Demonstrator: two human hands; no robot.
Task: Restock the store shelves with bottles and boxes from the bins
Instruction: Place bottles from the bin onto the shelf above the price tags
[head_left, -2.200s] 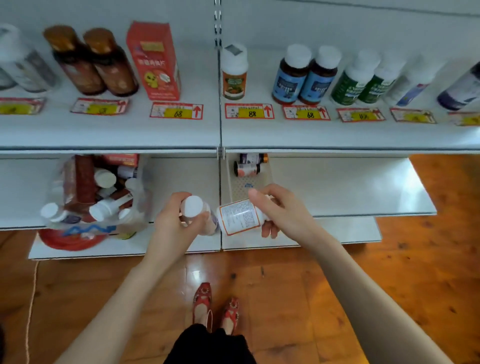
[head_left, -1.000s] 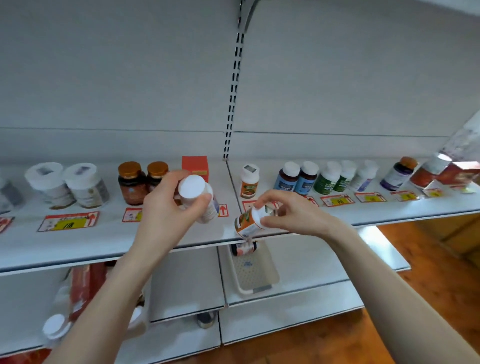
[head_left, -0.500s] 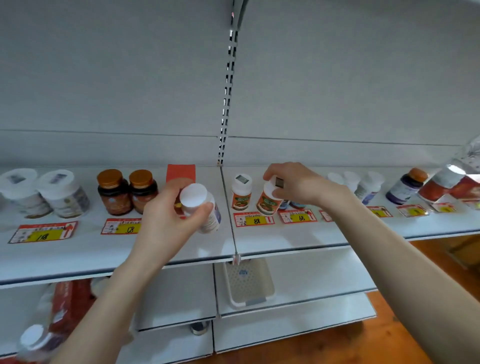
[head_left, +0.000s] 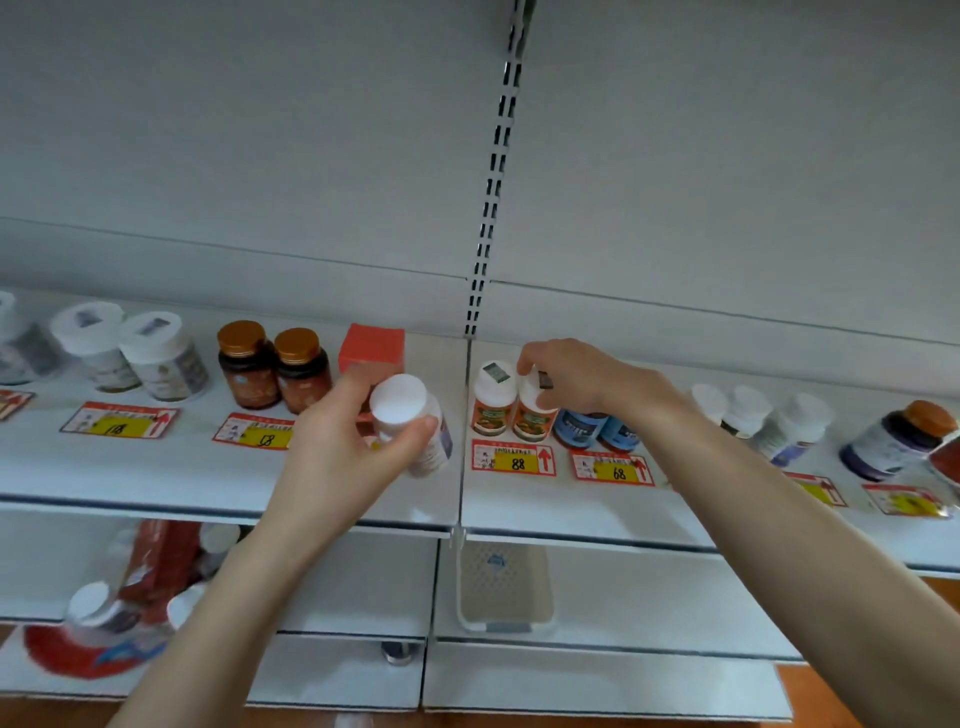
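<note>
Orange-label bottle (head_left: 531, 422) under right hand (head_left: 577, 382)

The right hand (head_left: 582, 382) pinches the cap of an orange-label bottle (head_left: 532, 423) standing on the shelf (head_left: 156, 478), touching its twin (head_left: 492, 402) behind the 88 tag (head_left: 513, 458). The left hand (head_left: 337, 457) holds a tilted white-capped bottle (head_left: 410, 421) before the red box (head_left: 371, 348)

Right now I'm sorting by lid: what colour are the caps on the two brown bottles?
The caps are coppery orange; head view shows them best.
</note>
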